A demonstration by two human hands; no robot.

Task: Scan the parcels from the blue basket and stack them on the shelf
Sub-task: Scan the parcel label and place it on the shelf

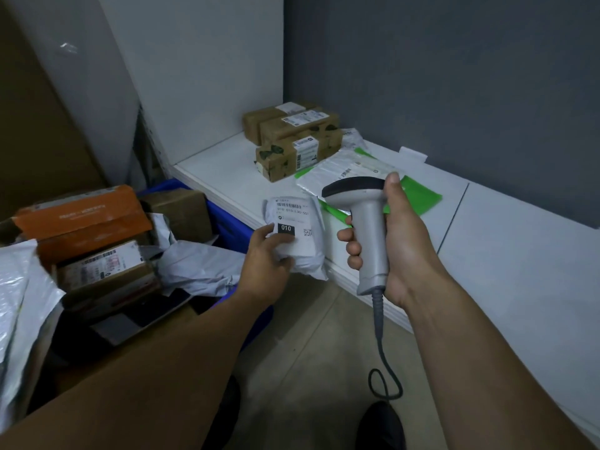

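Observation:
My left hand [266,258] grips a small white poly-bag parcel [300,238] with its label facing up, showing a barcode and "010". It is held at the front edge of the white shelf [220,170]. My right hand [393,241] holds a grey handheld scanner [365,219] just right of the parcel, its dark head angled toward the label. The blue basket [227,222] stands to the left, filled with an orange box [82,216], brown cartons and grey bags. Three brown boxes [295,138] are stacked at the shelf's back. White and green flat mailers [357,177] lie beside them.
The scanner's cable [383,362] hangs down in a loop over the tiled floor. A dark shoe [383,427] shows at the bottom. A grey wall stands behind the shelf and a white panel at its left. A plastic bag [19,306] sits at far left.

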